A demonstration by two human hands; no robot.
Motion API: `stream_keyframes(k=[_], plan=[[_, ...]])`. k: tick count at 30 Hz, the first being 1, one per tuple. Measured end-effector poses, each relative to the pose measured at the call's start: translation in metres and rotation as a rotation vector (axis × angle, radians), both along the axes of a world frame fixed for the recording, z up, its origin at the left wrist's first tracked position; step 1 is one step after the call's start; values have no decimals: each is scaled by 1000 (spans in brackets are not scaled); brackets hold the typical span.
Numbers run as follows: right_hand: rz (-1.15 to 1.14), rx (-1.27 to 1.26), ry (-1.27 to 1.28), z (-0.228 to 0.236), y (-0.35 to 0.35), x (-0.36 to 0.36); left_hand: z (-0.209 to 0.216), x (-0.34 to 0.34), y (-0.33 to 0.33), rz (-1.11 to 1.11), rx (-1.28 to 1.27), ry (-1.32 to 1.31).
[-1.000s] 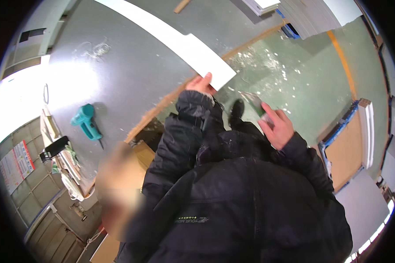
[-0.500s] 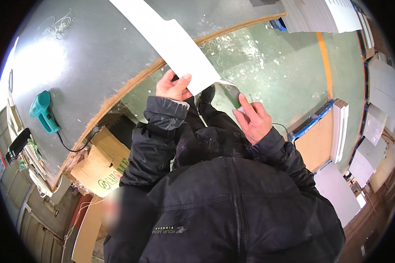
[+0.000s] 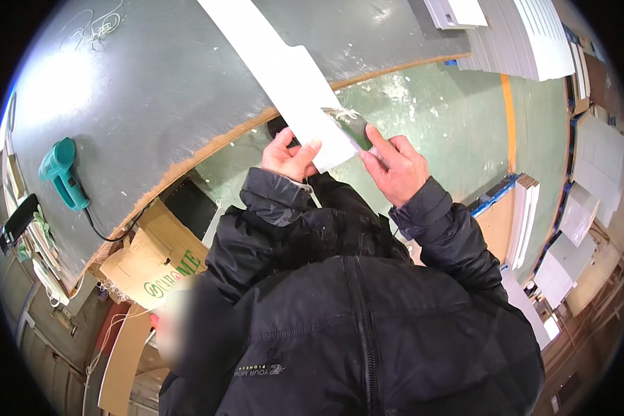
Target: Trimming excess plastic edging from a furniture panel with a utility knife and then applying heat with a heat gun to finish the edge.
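Note:
My left hand (image 3: 289, 154) is closed on the near end of a long white panel strip (image 3: 295, 76), thumb on top and fingers underneath. The strip slants away over the grey workbench (image 3: 173, 76), its near end jutting past the brown edge. In my right hand (image 3: 401, 170), a flat dark-grey blade-like tool (image 3: 356, 129) is pinched between thumb and fingers against the strip's right edge. Its exact kind is unclear. Thin white shavings (image 3: 345, 113) curl over the tool beside that edge.
A teal corded power tool (image 3: 62, 177) lies on the bench at left, near tangled white string (image 3: 104, 26). Below the bench edge stands a cardboard box (image 3: 145, 260). Stacked white panels (image 3: 499, 48) fill the far right. More boards (image 3: 523, 222) lean at the right.
The strip and my left hand have shifted right and nearer in the picture. The tool now lies closer along the strip's edge, and the shavings have bunched up. The view has also shifted.

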State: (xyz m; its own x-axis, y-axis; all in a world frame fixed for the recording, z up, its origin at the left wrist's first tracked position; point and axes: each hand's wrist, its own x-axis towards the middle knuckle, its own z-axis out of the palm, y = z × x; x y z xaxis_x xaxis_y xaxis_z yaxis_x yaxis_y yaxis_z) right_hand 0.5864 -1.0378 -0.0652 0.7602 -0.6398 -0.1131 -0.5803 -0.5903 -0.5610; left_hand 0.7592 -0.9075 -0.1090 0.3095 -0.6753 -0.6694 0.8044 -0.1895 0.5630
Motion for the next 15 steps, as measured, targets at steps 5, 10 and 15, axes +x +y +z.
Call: stream_keyframes(k=[5,10,15], plan=[[59,4,42,0,-32,40,3,1,0,-5,-23,35],[159,-49,50,-2,-58,67,1,0,1,-25,30,37],[191,-25,13,-6,-77,82,4,-2,-1,-11,67,58]])
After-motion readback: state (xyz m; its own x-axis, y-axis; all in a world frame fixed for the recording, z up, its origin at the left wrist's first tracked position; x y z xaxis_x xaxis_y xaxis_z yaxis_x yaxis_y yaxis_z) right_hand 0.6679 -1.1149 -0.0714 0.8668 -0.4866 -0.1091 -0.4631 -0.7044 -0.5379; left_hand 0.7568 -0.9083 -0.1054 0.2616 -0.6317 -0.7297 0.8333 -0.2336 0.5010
